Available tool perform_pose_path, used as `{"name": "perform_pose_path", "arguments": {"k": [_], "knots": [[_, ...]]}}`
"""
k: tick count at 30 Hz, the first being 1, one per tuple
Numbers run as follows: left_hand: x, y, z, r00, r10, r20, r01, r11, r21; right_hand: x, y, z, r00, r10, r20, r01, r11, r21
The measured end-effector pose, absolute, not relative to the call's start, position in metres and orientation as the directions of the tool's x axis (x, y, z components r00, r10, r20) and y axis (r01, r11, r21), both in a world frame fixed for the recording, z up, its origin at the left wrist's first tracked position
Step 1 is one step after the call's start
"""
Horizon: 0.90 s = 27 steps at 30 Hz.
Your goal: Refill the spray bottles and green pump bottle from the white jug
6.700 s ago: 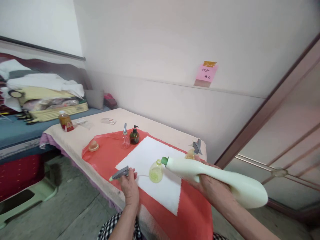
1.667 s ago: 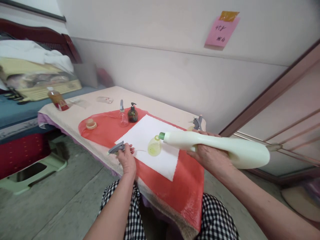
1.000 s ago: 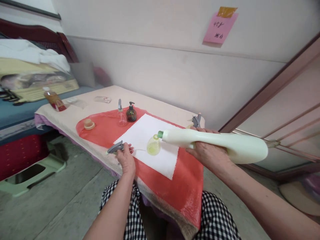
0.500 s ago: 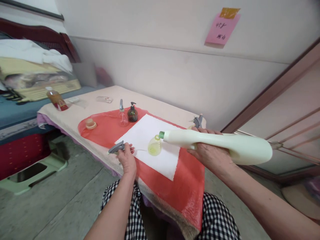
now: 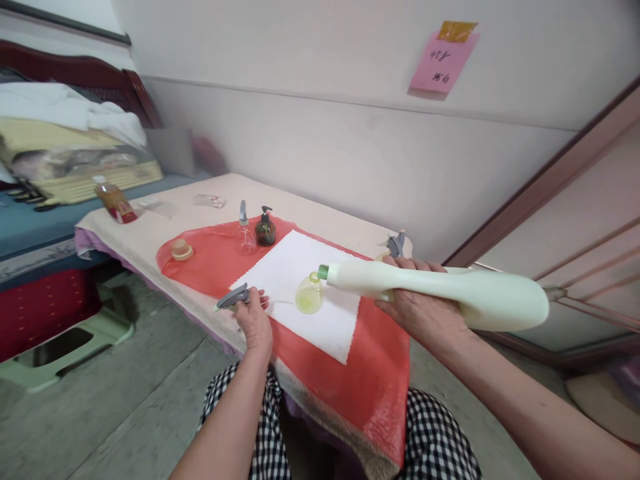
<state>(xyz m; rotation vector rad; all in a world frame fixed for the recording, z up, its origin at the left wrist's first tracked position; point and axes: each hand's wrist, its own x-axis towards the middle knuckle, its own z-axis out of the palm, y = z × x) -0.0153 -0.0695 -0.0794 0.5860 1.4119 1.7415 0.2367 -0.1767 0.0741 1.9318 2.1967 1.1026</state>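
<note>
My right hand (image 5: pixel 425 303) is wrapped around a large pale green bottle (image 5: pixel 505 298), which lies almost level in the air. Its green mouth (image 5: pixel 323 272) points left, close to the neck of a small clear yellowish bottle (image 5: pixel 309 297); whether they touch I cannot tell. That small bottle stands without a top on a white cloth (image 5: pixel 330 330) and has some yellow-green liquid inside. At the cloth's left edge, my left hand (image 5: pixel 254 320) is closed on a grey trigger spray head (image 5: pixel 233 297), whose thin tube points right toward the small bottle.
Behind the cloth stand a clear spray bottle (image 5: pixel 246 239) and a dark pump bottle (image 5: pixel 265 230). A round tan item (image 5: pixel 181 250) rests on the red sheet (image 5: pixel 210 270). Another grey spray head (image 5: pixel 396 245) shows beyond my right hand. An amber bottle (image 5: pixel 114 200) stands far left.
</note>
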Motion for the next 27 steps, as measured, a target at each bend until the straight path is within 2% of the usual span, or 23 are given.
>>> {"name": "perform_pose_path", "arguments": {"k": [27], "knots": [[-0.0157,-0.0696,-0.0799,-0.573,0.809,-0.132,-0.302,-0.058,0.952,0.2358,-0.1766,0.0783,-0.238,0.881,0.409,0.861,-0.004,0.509]]}}
